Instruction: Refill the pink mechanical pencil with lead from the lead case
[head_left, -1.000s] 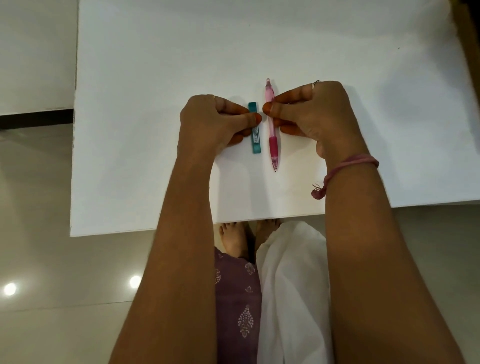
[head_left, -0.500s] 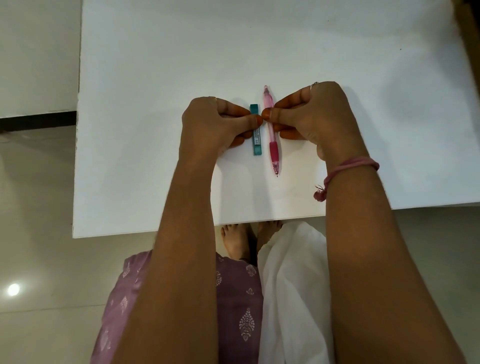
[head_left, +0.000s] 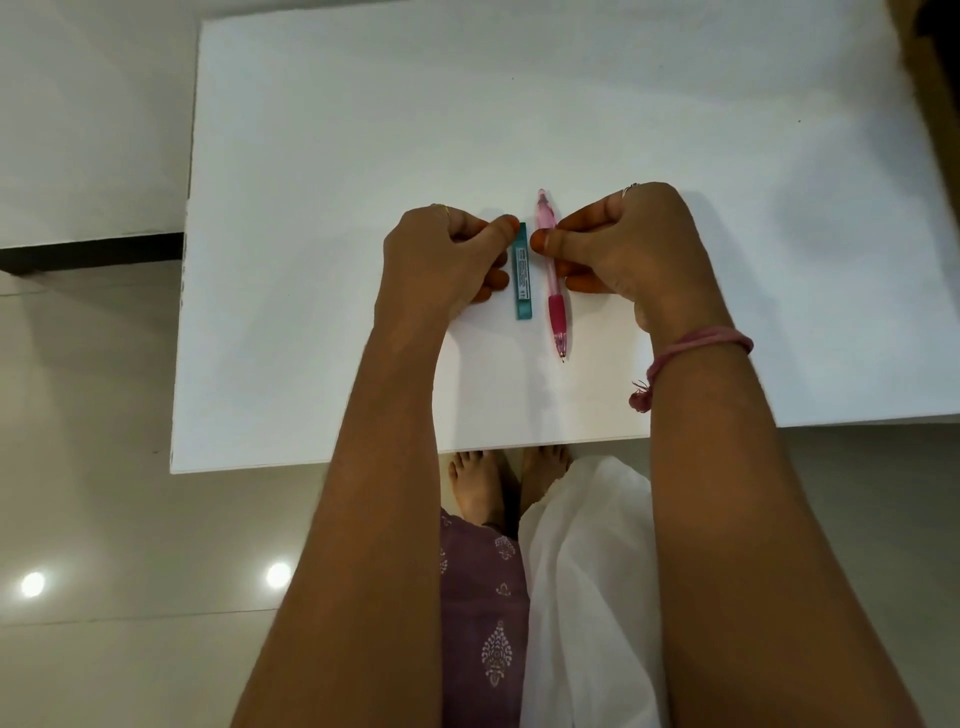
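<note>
Lying side by side on the white surface (head_left: 675, 130), the teal lead case (head_left: 522, 280), its label unreadable, and pink mechanical pencil (head_left: 554, 280) sit between the left hand (head_left: 441, 260) and right hand (head_left: 623, 244), fingers curled, pinching nothing visible.

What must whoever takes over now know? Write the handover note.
Left hand: fingers curled, thumb tip at the far end of the case; a grip cannot be confirmed.
Right hand: fingers curled, thumb across the pencil; a grip cannot be confirmed.
Things: case and pencil lie side by side on the table, case on the left, pencil tip toward the person.
Done: nothing visible; no lead is out.
Left: open the case, take lead, load the pencil.
</note>
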